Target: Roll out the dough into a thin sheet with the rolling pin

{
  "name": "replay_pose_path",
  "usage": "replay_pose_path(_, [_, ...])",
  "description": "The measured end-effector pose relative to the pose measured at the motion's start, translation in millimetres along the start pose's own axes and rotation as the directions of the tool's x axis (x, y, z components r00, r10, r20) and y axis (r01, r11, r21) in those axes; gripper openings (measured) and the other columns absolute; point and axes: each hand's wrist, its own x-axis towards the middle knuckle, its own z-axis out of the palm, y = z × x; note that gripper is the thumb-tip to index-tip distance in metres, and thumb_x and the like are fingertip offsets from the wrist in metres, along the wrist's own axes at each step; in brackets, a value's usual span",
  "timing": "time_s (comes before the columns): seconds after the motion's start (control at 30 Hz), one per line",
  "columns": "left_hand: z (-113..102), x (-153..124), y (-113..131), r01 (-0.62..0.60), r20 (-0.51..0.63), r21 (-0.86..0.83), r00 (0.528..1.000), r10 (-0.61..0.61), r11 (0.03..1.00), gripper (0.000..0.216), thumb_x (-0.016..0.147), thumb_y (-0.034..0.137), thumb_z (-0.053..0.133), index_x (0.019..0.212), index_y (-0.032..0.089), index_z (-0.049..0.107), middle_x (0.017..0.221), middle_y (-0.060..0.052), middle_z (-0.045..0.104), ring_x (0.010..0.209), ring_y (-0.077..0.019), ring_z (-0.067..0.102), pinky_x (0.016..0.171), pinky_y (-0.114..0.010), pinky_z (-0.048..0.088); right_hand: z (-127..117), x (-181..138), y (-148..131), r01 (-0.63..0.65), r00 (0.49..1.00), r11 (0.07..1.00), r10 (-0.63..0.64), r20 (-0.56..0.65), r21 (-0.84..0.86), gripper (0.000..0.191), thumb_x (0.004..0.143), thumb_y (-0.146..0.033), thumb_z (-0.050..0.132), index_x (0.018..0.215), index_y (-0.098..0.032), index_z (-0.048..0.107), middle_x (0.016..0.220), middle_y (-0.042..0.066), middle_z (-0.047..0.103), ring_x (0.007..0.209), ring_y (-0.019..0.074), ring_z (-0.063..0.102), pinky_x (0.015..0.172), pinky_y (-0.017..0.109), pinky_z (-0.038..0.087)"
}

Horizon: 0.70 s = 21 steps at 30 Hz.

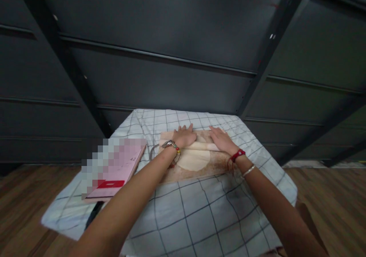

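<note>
Pixelation blurs the pink box (121, 165); left hand (184, 136) and right hand (221, 139) half hide the rolling pin (204, 146).

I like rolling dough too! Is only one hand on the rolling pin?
No, the left hand and the right hand both press flat on the rolling pin over the dough.

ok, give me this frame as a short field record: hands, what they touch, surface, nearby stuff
left hand: open, palm flat on the left end of the pale wooden rolling pin
right hand: open, palm flat on the pin's right end
dough: pale flat round dough disc, just nearer than the pin
under it: brown wooden board
surface: white cloth with dark grid lines
nearby: flat pink box with a red label, on the cloth left of the board
background: dark panelled wall, wooden floor
</note>
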Motion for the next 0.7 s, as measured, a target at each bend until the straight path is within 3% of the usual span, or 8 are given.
replay_pose_path(0.1, [-2.8,0.7,2.7,0.014,-0.019,0.008,1.0,-0.014,1.0,0.04,0.092,0.037,0.057,0.126,0.017,0.053,0.127,-0.01,0.054,0.11,-0.0238,0.056,0.091,-0.046,0.048,-4.2,14.5,-0.4,-0.058,0.997,0.998,0.059,0.055,-0.022,0.052,0.098,-0.029,0.023,0.138,-0.007,0.047,0.144,0.014,0.044,0.135,0.0259,0.038,0.114,0.044,0.027])
replay_pose_path(0.2, [5.8,-21.3,4.0,0.003,-0.034,0.017,0.999,-0.002,1.0,0.043,0.094,0.036,0.05,0.134,0.02,0.05,0.136,-0.013,0.05,0.124,-0.0302,0.047,0.102,-0.05,0.038,-0.8,-14.0,-5.1,0.082,0.99,0.997,-0.082,0.111,0.004,0.053,0.099,-0.034,0.021,0.139,-0.011,0.047,0.145,0.011,0.045,0.134,0.0226,0.04,0.112,0.04,0.032])
replay_pose_path(0.33, [18.5,-41.8,3.5,-0.099,-0.082,0.045,0.991,0.103,0.994,0.049,0.096,0.033,0.037,0.143,0.022,0.041,0.147,-0.009,0.041,0.138,-0.0319,0.03,0.113,-0.049,0.022,5.6,-56.4,-7.7,0.251,0.967,0.966,-0.248,0.06,-0.061,0.051,0.099,-0.033,0.022,0.142,-0.018,0.043,0.148,0.009,0.04,0.138,0.026,0.033,0.112,0.052,0.028])
replay_pose_path(0.4, [16.6,-34.9,3.1,-0.09,-0.039,0.008,0.995,0.09,0.996,0.046,0.096,0.033,0.037,0.141,0.024,0.044,0.146,-0.007,0.043,0.136,-0.0304,0.033,0.112,-0.047,0.025,3.8,-50.1,-7.3,0.217,0.975,0.975,-0.215,0.053,-0.046,0.051,0.098,-0.034,0.022,0.143,-0.018,0.042,0.148,0.009,0.04,0.138,0.0252,0.034,0.112,0.05,0.029])
replay_pose_path(0.57, [-0.9,-4.1,5.1,-0.034,0.021,-0.042,0.999,0.035,0.999,0.041,0.092,0.039,0.056,0.127,0.018,0.052,0.13,-0.01,0.052,0.113,-0.025,0.055,0.094,-0.048,0.046,-6.2,6.6,-3.8,-0.012,0.996,1.0,0.012,0.088,0.001,0.049,0.098,-0.028,0.026,0.142,-0.016,0.043,0.145,0.009,0.045,0.136,0.0208,0.037,0.116,0.04,0.023])
replay_pose_path(0.63, [-3.1,-7.0,6.1,-0.038,0.011,-0.029,0.999,0.038,0.999,0.04,0.092,0.038,0.056,0.126,0.018,0.053,0.128,-0.01,0.053,0.111,-0.0243,0.056,0.093,-0.047,0.047,-7.1,6.7,-5.1,-0.019,0.995,1.0,0.02,0.097,-0.002,0.05,0.098,-0.029,0.024,0.142,-0.015,0.043,0.145,0.01,0.045,0.136,0.021,0.037,0.116,0.038,0.024])
replay_pose_path(0.7, [0.9,-19.8,6.0,-0.054,0.001,-0.012,0.999,0.054,0.998,0.04,0.094,0.038,0.051,0.13,0.02,0.053,0.133,-0.01,0.053,0.12,-0.0273,0.051,0.101,-0.048,0.039,-4.3,-12.7,-7.6,0.031,0.994,1.0,-0.031,0.104,-0.003,0.052,0.099,-0.036,0.022,0.142,-0.014,0.044,0.147,0.01,0.041,0.137,0.0217,0.036,0.115,0.039,0.027])
